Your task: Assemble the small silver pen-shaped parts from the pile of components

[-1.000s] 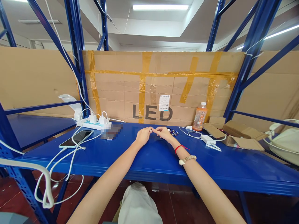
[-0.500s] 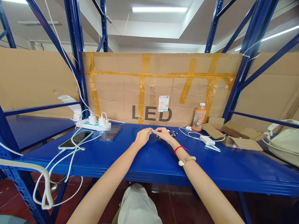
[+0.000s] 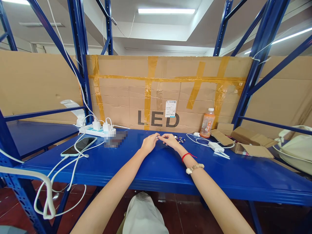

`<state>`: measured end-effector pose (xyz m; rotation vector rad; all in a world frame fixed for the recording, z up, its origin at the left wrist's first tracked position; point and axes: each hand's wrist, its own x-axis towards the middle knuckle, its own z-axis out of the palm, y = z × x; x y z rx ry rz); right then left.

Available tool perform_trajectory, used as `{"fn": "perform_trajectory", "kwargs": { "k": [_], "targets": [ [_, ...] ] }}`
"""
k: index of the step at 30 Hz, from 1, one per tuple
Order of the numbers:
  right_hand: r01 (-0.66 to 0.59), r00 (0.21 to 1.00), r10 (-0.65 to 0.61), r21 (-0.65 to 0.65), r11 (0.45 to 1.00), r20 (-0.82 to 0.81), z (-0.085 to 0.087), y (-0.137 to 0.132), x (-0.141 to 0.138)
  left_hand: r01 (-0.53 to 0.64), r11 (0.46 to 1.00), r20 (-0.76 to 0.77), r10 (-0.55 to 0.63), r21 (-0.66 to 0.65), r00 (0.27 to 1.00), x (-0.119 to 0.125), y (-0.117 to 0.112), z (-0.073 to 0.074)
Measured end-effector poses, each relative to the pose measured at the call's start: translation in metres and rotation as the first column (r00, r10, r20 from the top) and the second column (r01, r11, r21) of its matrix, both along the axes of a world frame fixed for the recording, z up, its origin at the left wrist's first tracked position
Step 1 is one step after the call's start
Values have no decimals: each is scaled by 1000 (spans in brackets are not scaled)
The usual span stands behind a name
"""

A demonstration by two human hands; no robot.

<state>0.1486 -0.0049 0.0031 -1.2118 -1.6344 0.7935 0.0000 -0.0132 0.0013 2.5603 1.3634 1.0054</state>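
Note:
Near the middle of the blue shelf, my left hand and my right hand meet at the fingertips. The fingers of both are bent and pressed together. Whatever lies between them, if anything, is too small to make out; a small glint shows by the left fingers. Right behind my right hand lies a little pile of blue and silvery small pieces, partly hidden by that hand. My right wrist wears a red string and a beaded bracelet.
A phone and a white power strip with loose cables lie at left. On the right are an orange drink bottle, a white adapter, an opened carton and a pale bag. A cardboard wall stands behind.

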Motion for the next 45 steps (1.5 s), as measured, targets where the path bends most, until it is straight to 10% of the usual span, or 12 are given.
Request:
{"fn": "perform_trajectory", "kwargs": {
  "k": [23,45],
  "targets": [
    [-19,996,35,185,983,-81,4,0,3,-55,995,80,61,-80,995,3,5,-1],
    [-137,987,147,143,980,-62,-9,11,18,242,959,30,-240,-145,970,-3,14,-10]
  ]
}}
